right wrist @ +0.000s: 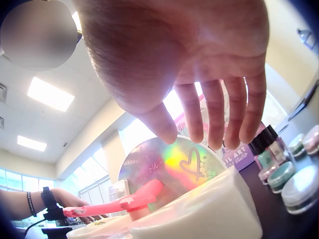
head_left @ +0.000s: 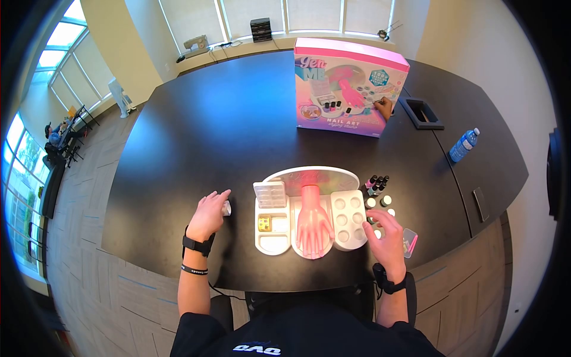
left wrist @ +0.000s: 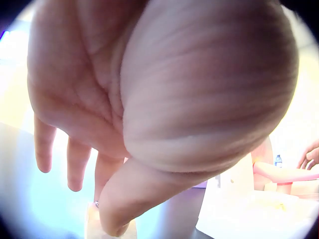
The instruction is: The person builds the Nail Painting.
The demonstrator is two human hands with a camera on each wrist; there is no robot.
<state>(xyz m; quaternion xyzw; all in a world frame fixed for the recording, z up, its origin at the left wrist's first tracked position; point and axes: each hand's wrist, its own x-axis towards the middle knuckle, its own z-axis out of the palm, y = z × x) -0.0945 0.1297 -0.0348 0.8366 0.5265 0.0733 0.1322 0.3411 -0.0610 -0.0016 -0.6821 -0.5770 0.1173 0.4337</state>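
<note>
My left hand (head_left: 209,214) is low over the table left of the white nail-art stand. Its thumb (left wrist: 117,209) and forefinger pinch a small white cylinder (head_left: 226,209), while the other fingers extend loosely. Most of the cylinder is hidden behind the thumb in the left wrist view. Over the small pots at the stand's right side, my right hand (head_left: 389,239) hovers with relaxed, slightly bent fingers and an empty palm. A pink model hand (head_left: 311,223) lies palm down in the middle of the stand. A yellow patterned roll (head_left: 264,223) sits in the left tray (head_left: 273,244).
Several dark-capped polish bottles (head_left: 376,185) and lidded pots (head_left: 386,201) cluster right of the round-welled tray (head_left: 349,220). A small clear case (head_left: 410,243) lies near my right wrist. Behind stand a pink product box (head_left: 351,89) and a water bottle (head_left: 464,144).
</note>
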